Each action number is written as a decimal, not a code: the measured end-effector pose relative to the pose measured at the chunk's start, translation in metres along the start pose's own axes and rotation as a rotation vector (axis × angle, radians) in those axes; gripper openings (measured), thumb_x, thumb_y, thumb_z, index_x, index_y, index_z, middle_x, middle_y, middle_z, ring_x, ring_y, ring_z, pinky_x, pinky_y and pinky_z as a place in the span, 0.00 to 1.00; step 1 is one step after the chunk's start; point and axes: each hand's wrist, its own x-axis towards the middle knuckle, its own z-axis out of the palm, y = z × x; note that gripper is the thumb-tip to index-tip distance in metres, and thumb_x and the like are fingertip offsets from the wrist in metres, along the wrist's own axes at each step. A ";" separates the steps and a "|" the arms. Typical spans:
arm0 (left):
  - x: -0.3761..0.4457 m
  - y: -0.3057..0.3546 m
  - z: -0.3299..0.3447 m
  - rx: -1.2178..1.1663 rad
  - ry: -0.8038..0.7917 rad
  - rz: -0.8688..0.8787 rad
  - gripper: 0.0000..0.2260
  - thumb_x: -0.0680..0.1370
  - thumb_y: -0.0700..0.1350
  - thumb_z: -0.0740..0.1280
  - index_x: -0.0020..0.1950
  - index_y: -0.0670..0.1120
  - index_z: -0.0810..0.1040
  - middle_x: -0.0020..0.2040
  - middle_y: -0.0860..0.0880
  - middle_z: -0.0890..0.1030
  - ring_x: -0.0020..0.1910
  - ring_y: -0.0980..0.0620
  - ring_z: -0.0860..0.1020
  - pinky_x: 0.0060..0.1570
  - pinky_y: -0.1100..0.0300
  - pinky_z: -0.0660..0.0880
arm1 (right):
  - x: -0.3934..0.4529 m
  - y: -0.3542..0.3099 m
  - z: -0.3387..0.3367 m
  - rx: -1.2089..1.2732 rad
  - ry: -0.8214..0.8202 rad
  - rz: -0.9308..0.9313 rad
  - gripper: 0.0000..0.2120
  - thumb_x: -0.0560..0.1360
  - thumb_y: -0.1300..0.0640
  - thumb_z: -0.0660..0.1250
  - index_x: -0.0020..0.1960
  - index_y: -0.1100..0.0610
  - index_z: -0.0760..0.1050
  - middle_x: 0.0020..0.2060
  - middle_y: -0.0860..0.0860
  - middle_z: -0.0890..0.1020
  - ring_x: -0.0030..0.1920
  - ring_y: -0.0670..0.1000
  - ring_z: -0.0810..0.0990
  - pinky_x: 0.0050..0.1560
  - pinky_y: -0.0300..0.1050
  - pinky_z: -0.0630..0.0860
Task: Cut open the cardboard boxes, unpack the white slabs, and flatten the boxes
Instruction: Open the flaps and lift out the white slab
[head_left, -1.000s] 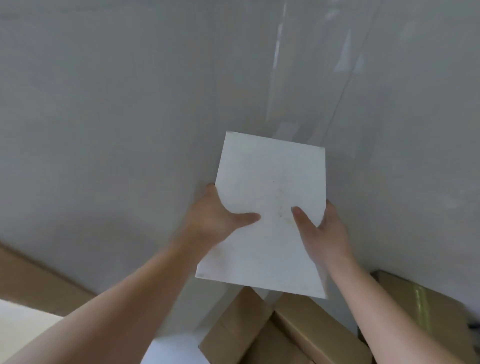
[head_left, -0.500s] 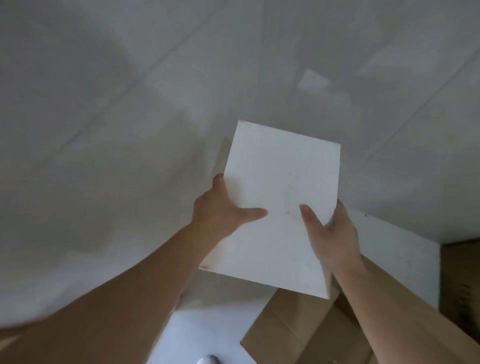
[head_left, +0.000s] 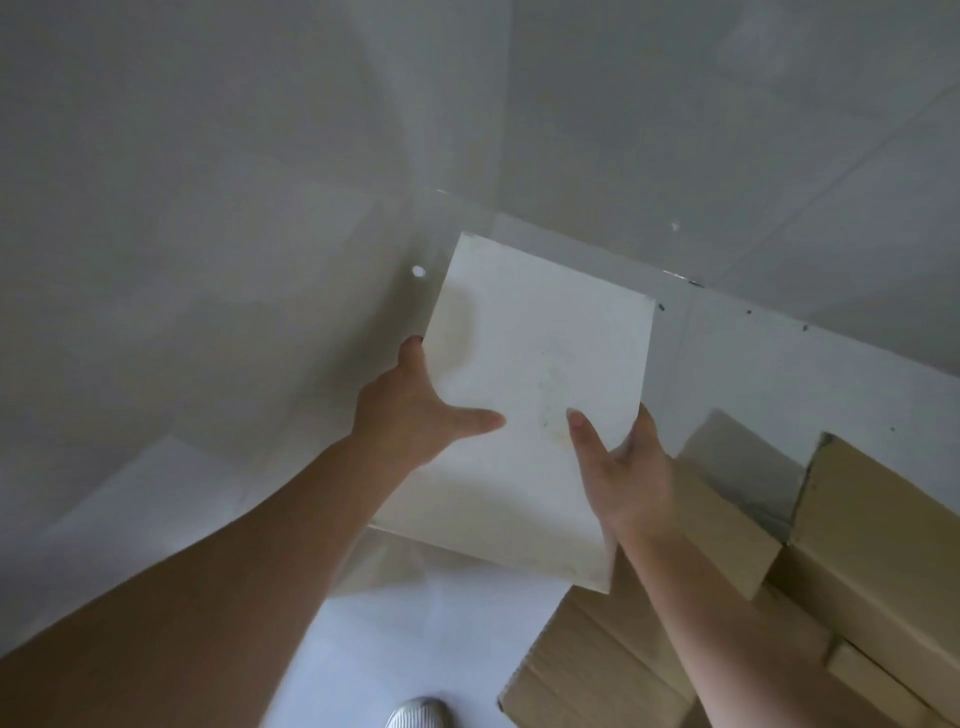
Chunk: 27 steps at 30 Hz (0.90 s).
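Note:
A white slab (head_left: 524, 384) with faint yellowish stains hangs in the air in front of me, its flat face toward the camera. My left hand (head_left: 415, 410) grips its left edge, thumb lying across the face. My right hand (head_left: 623, 467) grips its right edge, thumb on the face and fingers behind. Below and to the right lie brown cardboard boxes (head_left: 857, 561), one with its flaps open (head_left: 597, 670) under the slab's near corner.
A glossy pale tiled floor (head_left: 234, 208) fills the upper and left view. A white wall base (head_left: 779, 374) runs behind the boxes. The toe of a grey shoe (head_left: 418, 713) shows at the bottom edge.
The view has swung, so the wall base and more boxes now show at right. Both hands keep the same hold on the slab, which sits slightly farther right.

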 end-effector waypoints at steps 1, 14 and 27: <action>0.009 -0.006 0.007 0.016 -0.004 -0.005 0.54 0.55 0.70 0.74 0.73 0.49 0.58 0.66 0.50 0.73 0.64 0.45 0.72 0.55 0.57 0.70 | 0.004 0.007 0.009 0.002 0.001 0.016 0.27 0.67 0.29 0.63 0.61 0.40 0.67 0.40 0.20 0.73 0.39 0.20 0.70 0.37 0.24 0.64; 0.077 -0.079 0.071 0.095 -0.075 -0.072 0.51 0.53 0.64 0.78 0.69 0.48 0.61 0.64 0.50 0.73 0.62 0.45 0.73 0.50 0.57 0.68 | 0.025 0.081 0.092 -0.055 -0.153 0.112 0.32 0.69 0.36 0.68 0.67 0.50 0.67 0.55 0.41 0.78 0.58 0.47 0.77 0.53 0.38 0.68; 0.026 -0.061 0.074 0.281 0.049 -0.072 0.32 0.74 0.51 0.69 0.72 0.43 0.58 0.67 0.43 0.68 0.65 0.43 0.70 0.56 0.50 0.71 | 0.029 0.026 0.102 -0.280 -0.285 0.279 0.49 0.73 0.41 0.68 0.75 0.69 0.45 0.68 0.63 0.69 0.68 0.60 0.69 0.65 0.48 0.67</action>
